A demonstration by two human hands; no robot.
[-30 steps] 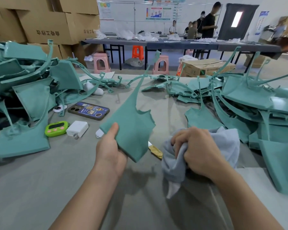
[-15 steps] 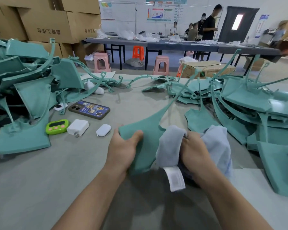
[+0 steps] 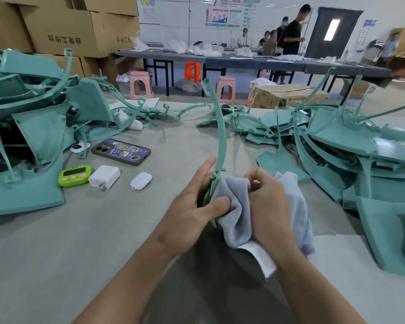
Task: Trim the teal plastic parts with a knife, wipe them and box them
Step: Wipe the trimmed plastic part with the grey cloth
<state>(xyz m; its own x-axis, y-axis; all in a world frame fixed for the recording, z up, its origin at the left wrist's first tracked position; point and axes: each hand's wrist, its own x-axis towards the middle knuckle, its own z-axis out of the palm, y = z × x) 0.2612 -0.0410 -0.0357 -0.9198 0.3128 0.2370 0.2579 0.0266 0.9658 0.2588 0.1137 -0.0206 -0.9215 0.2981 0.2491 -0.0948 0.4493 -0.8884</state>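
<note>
One teal plastic part stands edge-on above the grey table, its long curved arm rising toward the far side. My left hand grips its lower body, thumb pressed against the cloth. My right hand clutches a pale blue-grey cloth wrapped over the part's right side, so most of the flat body is hidden. Heaps of teal parts lie at the left and at the right. I see no knife.
On the table left of my hands lie a phone, a green timer, a white charger and a white earbud case. Cardboard boxes stand at the back left. People stand at a far table.
The part has turned from lying flat and broad to edge-on, with its arm swung upright. The cloth now wraps its side, and both hands have closed in together at the centre.
</note>
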